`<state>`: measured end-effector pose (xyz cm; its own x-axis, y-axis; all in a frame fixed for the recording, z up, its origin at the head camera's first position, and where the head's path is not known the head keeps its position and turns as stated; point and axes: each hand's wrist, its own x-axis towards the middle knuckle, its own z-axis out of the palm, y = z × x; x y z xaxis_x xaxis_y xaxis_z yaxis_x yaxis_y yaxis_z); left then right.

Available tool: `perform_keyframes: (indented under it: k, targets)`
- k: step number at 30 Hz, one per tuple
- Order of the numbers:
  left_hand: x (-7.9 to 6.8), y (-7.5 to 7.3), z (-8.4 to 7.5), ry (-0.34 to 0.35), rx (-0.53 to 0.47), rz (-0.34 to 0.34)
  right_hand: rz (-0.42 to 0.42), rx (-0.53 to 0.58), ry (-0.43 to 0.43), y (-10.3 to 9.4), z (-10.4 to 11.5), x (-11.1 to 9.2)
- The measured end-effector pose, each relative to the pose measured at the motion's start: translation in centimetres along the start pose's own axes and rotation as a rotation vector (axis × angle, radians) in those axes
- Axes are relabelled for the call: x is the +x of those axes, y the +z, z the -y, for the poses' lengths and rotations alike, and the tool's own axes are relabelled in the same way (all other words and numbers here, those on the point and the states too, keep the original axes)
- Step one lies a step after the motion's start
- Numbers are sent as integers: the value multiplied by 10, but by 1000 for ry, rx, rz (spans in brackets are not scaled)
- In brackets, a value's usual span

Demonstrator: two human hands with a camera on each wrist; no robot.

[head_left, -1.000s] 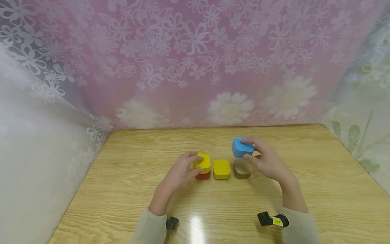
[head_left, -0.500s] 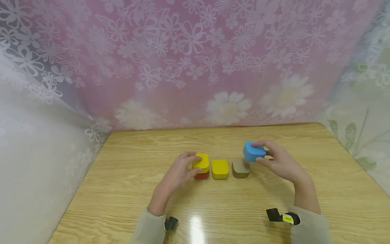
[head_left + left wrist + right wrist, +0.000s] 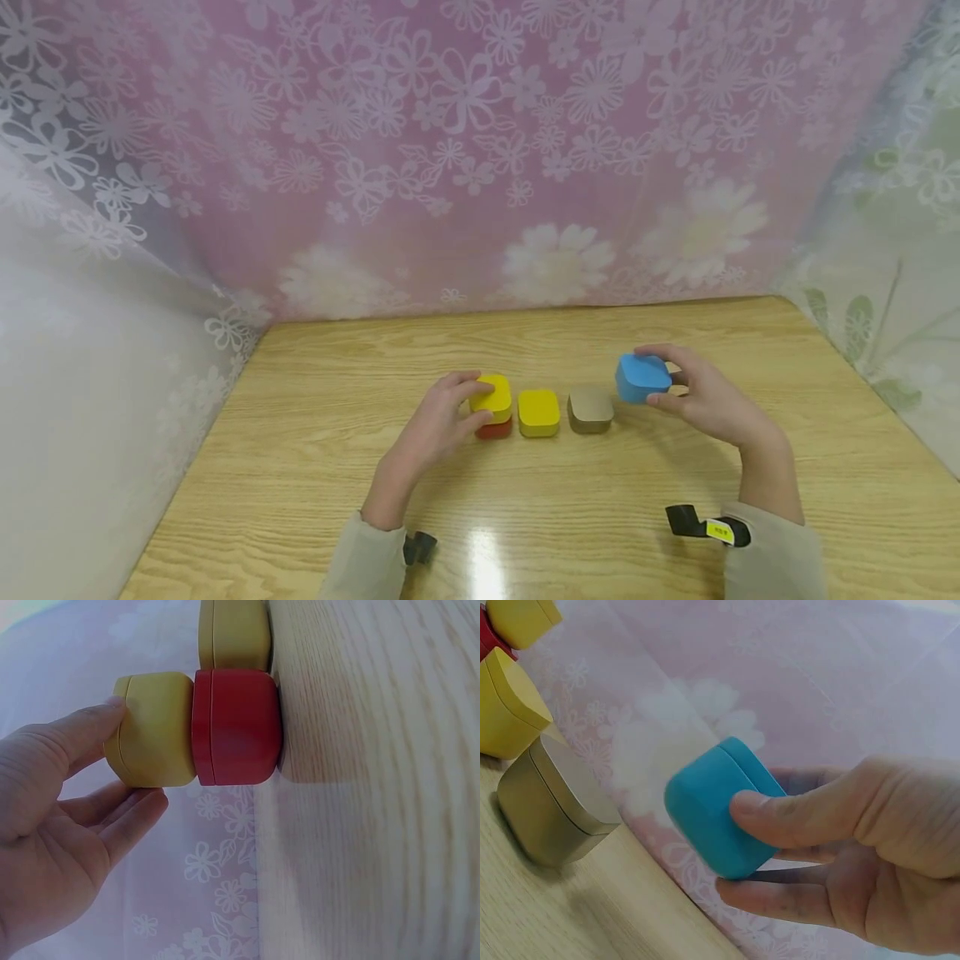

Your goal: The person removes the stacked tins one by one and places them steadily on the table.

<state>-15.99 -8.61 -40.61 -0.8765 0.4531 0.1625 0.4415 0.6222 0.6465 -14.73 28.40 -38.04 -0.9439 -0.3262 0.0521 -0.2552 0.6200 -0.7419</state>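
Between left hand point(image 3: 441, 418), pinching a yellow block point(image 3: 159, 729), and right hand point(image 3: 708, 402), gripping a blue block point(image 3: 642, 377), sits a tan block point(image 3: 591, 410)

Blocks to either side of the middle block point(image 3: 538, 410) on the table point(image 3: 300, 475)
Just left of it, the upper block point(image 3: 500, 408), gripped by the left hand point(image 3: 438, 418), sits on the lower block point(image 3: 495, 430). Just right stands the end block point(image 3: 590, 412); farther right, the right hand point(image 3: 708, 404) holds the raised block point(image 3: 641, 379) above the table. Well behind the middle block, the curtain point(image 3: 465, 167) hangs at the table's far edge.
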Motion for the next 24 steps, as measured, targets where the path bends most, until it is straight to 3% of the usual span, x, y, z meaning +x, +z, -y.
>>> perform_keyframes:
  k: [5,13,24]
  targets:
    - [0,0,1,-7,-4,1,-30,-59,32,-1,-2,2]
    - [-1,0,1,-2,-15,-8,-11,-111,108,1,-4,1]
    - [-1,1,1,-3,-15,-8,51,-101,117,8,-14,3]
